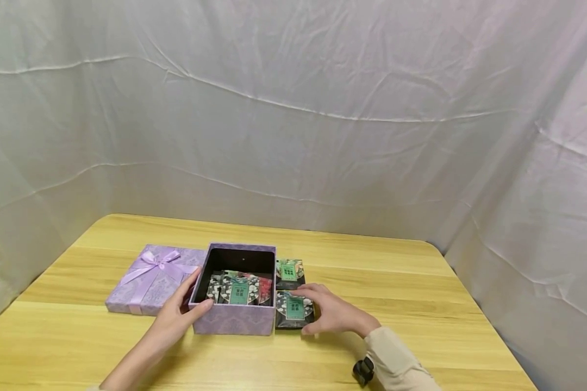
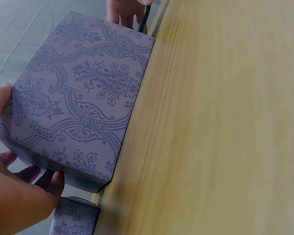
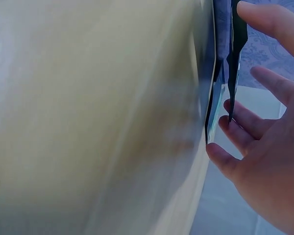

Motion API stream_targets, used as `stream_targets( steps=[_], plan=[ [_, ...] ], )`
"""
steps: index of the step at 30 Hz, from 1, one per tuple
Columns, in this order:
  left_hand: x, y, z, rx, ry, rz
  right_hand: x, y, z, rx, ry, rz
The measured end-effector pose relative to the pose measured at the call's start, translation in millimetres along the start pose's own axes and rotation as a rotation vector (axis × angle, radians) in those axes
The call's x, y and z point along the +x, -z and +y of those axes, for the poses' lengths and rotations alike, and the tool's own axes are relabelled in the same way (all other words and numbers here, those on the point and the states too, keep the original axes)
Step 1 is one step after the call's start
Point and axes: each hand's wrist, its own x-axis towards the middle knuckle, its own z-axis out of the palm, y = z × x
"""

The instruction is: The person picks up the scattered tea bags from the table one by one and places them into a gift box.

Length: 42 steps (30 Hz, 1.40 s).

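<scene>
A purple patterned box (image 1: 235, 321) stands uncovered on the table, its dark inside holding several sachets (image 1: 239, 291), one with a teal label in front and a red one (image 1: 265, 290) beside it. My left hand (image 1: 177, 310) grips the box's near left corner, thumb at the front rim and fingers along the left side. Just right of the box, my right hand (image 1: 336, 311) pinches a dark floral sachet (image 1: 294, 310) with a teal label, thumb at its near edge and fingers at its far edge. Behind it lies a sachet with a green label (image 1: 288, 271).
The purple lid (image 1: 151, 282) with a ribbon bow (image 1: 161, 260) lies left of the box. Pale hanging cloth (image 1: 293, 152) surrounds the wooden table (image 1: 396, 288) at the back and sides. A black device (image 1: 363, 371) is at the right wrist.
</scene>
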Motion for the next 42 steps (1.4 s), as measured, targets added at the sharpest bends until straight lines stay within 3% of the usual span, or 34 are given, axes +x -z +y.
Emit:
stream_targets(
  steps=[18, 42],
  plan=[
    [0.3, -0.9, 0.3, -0.008, 0.002, -0.007, -3.4, 13, 3, 0.025, 0.029, 0.069],
    [0.6, -0.3, -0.8, -0.027, -0.015, -0.010, -9.7, 38, -21, -0.012, 0.096, 0.138]
  ],
)
